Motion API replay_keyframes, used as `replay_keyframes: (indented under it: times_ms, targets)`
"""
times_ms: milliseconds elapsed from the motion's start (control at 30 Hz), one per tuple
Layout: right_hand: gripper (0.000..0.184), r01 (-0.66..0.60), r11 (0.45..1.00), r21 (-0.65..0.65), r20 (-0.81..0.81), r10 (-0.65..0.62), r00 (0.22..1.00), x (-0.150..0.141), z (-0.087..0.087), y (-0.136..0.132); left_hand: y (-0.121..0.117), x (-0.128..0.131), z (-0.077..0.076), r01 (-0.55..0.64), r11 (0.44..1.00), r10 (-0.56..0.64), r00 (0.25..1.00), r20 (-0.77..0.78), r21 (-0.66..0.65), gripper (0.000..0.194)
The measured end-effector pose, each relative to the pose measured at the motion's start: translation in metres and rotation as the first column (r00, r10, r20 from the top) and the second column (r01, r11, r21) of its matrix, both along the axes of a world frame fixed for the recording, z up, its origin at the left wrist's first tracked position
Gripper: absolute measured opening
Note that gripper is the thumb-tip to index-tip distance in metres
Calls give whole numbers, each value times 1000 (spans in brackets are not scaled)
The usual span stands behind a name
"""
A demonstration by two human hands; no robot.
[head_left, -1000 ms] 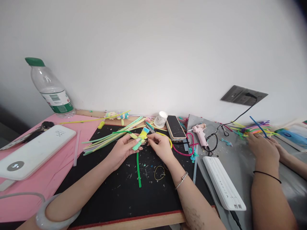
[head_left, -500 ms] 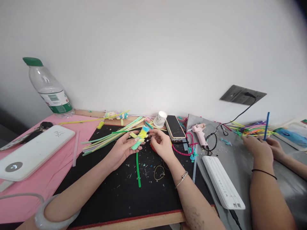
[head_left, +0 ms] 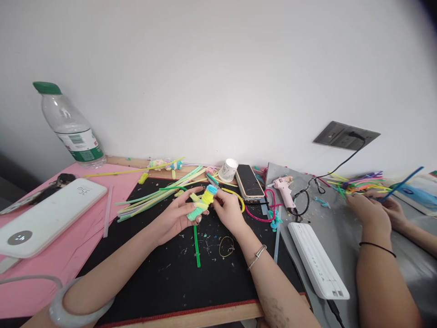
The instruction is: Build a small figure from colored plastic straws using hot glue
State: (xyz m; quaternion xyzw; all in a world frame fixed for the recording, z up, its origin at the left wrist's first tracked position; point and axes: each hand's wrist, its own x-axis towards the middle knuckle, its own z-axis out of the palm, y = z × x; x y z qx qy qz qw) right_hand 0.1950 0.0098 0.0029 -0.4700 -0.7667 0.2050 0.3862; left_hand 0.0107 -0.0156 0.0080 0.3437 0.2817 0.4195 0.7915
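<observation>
Pipe-cleaner figure point(head_left: 205, 199) is pinched by my half-curled left hand point(head_left: 175, 219). My right hand point(head_left: 229, 210), nearly closed, is beside the figure's blue end point(head_left: 212, 190); what it grips, I cannot tell.

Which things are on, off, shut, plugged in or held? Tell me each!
Fuzzy figure: held in left hand
Right hand: at the figure, touch unclear
Bottle: capped
Paper cup: looks upside down
Phone: screen dark
Glue gun: lying down
Wall socket: one plug in
Power bank with numbers: lit up
Long white block: cable at one end
</observation>
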Motion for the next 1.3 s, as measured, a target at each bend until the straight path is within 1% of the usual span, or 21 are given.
replay_keyframes:
  times_ms: [67,133,200,300,333,400,467,533,600,667,700,733,767,800,867,900,967,1000,1067,1233,1300]
  targets:
    - [17,1,1000,21,42,-2,999,1,-2,2,-1,0,1,45,999,-46,999,10,12,69]
    - [18,9,999,40,66,-11,998,3,-5,5,-1,0,2,17,1000,-17,1000,-3,21,72]
    - [26,-4,998,59,80,-1,997,4,-8,7,0,1,2,-90,995,92,995,-35,34,70]
    - [37,-22,994,105,119,9,993,8,-12,11,3,3,0,-268,961,275,956,-106,74,66]
    - [36,0,991,131,132,-18,991,10,-12,12,3,3,-1,-310,946,320,939,-128,93,65]
    - [27,91,977,194,136,-118,984,17,-9,14,5,3,-2,-364,922,383,907,-175,132,67]
    - [16,196,950,241,115,-229,967,26,-2,16,5,3,-3,-391,904,422,879,-220,172,71]
    - [14,291,918,270,86,-325,942,40,7,18,5,3,-4,-394,894,441,859,-260,212,74]
    - [19,402,860,315,50,-438,898,57,17,20,5,4,-4,-391,888,450,848,-280,243,77]
    - [21,538,766,352,17,-580,814,77,26,22,4,5,-4,-392,883,457,841,-290,257,78]
    - [16,611,696,377,0,-660,751,87,29,23,4,5,-4,-394,882,460,837,-296,258,79]
    - [12,687,609,398,-22,-742,670,98,31,23,4,5,-4,-395,882,462,834,-301,256,79]
    - [18,751,536,387,-21,-809,588,107,32,23,4,5,-3,-396,883,461,833,-306,253,80]
    - [28,804,481,350,13,-860,510,116,32,23,4,6,-2,-396,884,460,833,-309,249,80]
    - [43,885,407,228,148,-912,382,130,29,22,3,6,0,-393,886,456,835,-309,246,81]
    - [48,919,366,146,225,-917,329,135,27,21,3,6,1,-392,886,456,835,-309,248,80]
    - [52,954,298,12,354,-894,275,141,21,20,2,6,3,-394,882,463,829,-315,258,79]
    - [53,962,273,-26,388,-884,262,143,18,20,2,6,3,-395,880,466,825,-320,265,79]
    - [53,968,248,-47,399,-883,246,143,15,21,2,7,3,-388,879,466,821,-330,277,78]
    - [50,979,203,-31,358,-912,201,135,17,21,3,7,2,-379,878,466,818,-337,293,75]
    - [49,979,203,7,317,-929,191,129,20,21,3,6,0,-381,874,472,815,-337,302,74]
